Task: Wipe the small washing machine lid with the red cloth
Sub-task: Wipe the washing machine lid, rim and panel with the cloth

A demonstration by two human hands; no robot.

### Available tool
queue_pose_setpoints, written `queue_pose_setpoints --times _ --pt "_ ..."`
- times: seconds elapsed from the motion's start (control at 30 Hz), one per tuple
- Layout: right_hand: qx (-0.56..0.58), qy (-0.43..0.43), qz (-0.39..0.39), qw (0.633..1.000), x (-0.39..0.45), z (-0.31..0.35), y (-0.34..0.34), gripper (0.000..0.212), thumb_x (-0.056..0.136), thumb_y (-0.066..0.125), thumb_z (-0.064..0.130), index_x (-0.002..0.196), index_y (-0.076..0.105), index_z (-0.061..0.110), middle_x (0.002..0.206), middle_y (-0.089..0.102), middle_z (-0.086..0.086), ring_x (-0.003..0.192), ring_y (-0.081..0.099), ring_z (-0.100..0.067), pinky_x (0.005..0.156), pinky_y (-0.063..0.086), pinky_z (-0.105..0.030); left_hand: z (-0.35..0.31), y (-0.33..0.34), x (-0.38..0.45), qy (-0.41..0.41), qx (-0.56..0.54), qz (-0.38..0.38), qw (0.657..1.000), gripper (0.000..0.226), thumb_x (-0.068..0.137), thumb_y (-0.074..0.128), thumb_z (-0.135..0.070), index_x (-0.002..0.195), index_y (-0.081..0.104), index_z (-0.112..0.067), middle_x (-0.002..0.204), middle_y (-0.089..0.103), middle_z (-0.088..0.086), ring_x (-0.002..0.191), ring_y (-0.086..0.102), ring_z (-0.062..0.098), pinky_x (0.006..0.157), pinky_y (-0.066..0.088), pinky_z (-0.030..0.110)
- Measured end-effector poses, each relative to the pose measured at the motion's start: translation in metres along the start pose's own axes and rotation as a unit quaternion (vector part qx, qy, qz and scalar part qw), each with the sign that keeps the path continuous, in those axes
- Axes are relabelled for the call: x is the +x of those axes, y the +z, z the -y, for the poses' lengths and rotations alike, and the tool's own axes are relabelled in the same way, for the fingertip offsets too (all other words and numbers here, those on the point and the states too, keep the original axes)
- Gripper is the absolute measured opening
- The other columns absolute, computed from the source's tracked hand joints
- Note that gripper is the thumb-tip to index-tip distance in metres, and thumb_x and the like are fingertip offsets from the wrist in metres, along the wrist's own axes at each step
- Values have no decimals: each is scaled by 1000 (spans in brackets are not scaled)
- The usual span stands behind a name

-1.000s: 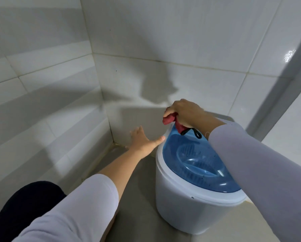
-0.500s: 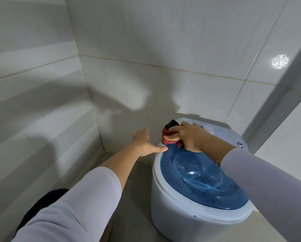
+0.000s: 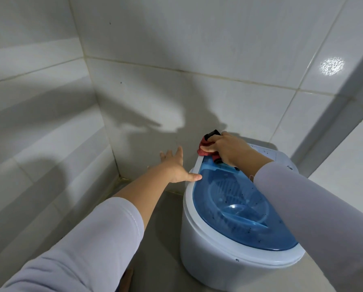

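A small white washing machine (image 3: 214, 258) stands on the floor in a tiled corner. Its translucent blue lid (image 3: 237, 209) is closed and speckled with dark spots. My right hand (image 3: 231, 150) is closed on the red cloth (image 3: 203, 147), which has a black edge, and presses it on the lid's far left corner by the white rim. My left hand (image 3: 174, 167) is spread flat, fingers apart, with its thumb touching the machine's left rim; it holds nothing.
White tiled walls (image 3: 176, 60) close in behind and to the left of the machine. Behind my right hand lies the machine's white control panel (image 3: 269, 153). Grey floor (image 3: 161, 239) shows to the left of the machine.
My right hand has slid the cloth a little along the lid's far edge toward the left corner. The left hand stays by the rim. My view has shifted slightly.
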State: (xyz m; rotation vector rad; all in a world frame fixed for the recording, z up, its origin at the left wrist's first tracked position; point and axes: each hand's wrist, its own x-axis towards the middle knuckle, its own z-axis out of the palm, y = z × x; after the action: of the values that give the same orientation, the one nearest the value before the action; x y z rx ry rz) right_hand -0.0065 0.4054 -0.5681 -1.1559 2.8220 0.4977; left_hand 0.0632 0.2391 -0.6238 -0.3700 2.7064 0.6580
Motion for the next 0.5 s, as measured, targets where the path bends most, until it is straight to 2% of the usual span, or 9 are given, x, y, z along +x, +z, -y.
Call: queue_pose_setpoints --times 0.3,0.43,0.5 --pt "-36 76 33 996 27 -8 -3 52 93 54 19 140 38 30 141 39 -6 129 37 -30 99 44 -42 -6 -5 -3 19 27 10 999 119 74 65 -66 151 -19 -32 161 -18 7 147 -21 31 115 10 64" --pt "26 119 43 992 36 -11 -7 42 97 42 26 139 42 20 138 44 -9 130 37 -29 102 39 -41 -5 -5 -7 22 14 10 1000 118 75 65 -64 150 -20 -32 161 -19 6 147 -21 30 115 10 63" --pt "34 120 41 991 39 -12 -7 41 97 43 26 137 45 20 136 45 -9 129 37 -29 103 38 -39 -5 -5 -10 23 7 10 1000 117 76 65 -64 150 -20 -33 161 -19 6 147 -21 30 115 10 64"
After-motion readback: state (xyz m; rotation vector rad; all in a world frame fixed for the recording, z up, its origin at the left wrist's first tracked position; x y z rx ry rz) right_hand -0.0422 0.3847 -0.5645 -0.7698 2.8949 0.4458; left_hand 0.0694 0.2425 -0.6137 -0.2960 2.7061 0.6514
